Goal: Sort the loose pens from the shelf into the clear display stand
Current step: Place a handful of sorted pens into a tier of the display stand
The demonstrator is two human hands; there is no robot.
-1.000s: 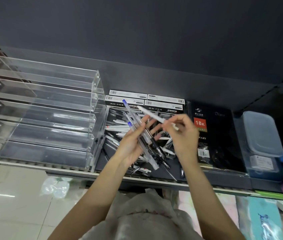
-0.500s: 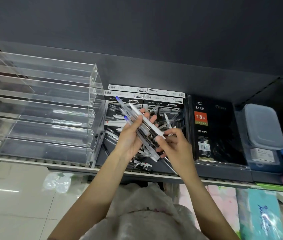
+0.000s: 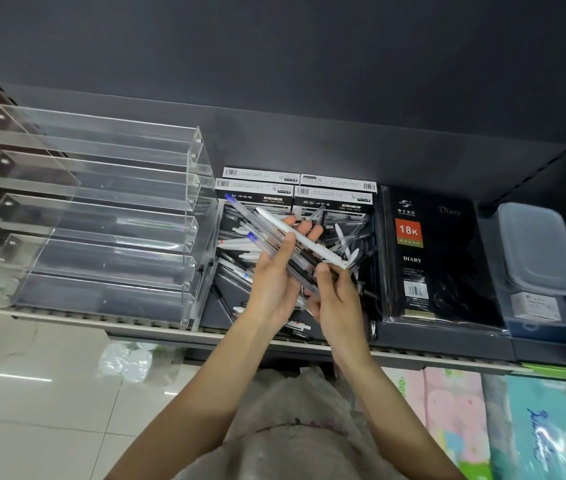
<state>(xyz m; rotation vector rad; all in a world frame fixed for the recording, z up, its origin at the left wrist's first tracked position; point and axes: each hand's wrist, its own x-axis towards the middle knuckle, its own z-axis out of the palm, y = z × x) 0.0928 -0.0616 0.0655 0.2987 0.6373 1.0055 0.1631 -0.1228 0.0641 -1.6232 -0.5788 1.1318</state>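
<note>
My left hand (image 3: 274,275) holds a bundle of pens (image 3: 267,233) above the shelf: several clear ones with blue caps and a white pen (image 3: 304,242) on top. My right hand (image 3: 335,299) is just right of it, thumb pressed on the lower end of the bundle, fingers curled around it. Beneath both hands lies a pile of loose pens (image 3: 350,237) on the dark shelf. The clear display stand (image 3: 101,216), with several stepped tiers, stands to the left and no pens show in its tiers.
Black-and-white gel pen boxes (image 3: 295,192) line the back of the pile. A black diary pack (image 3: 437,254) and a lidded plastic box (image 3: 534,247) sit to the right. The shelf edge (image 3: 101,320) runs below, with tiled floor and a plastic bag (image 3: 125,362) beneath.
My right hand laid the white pen onto the bundle in my left hand, then dropped to the bundle's lower end. The view shifted slightly.
</note>
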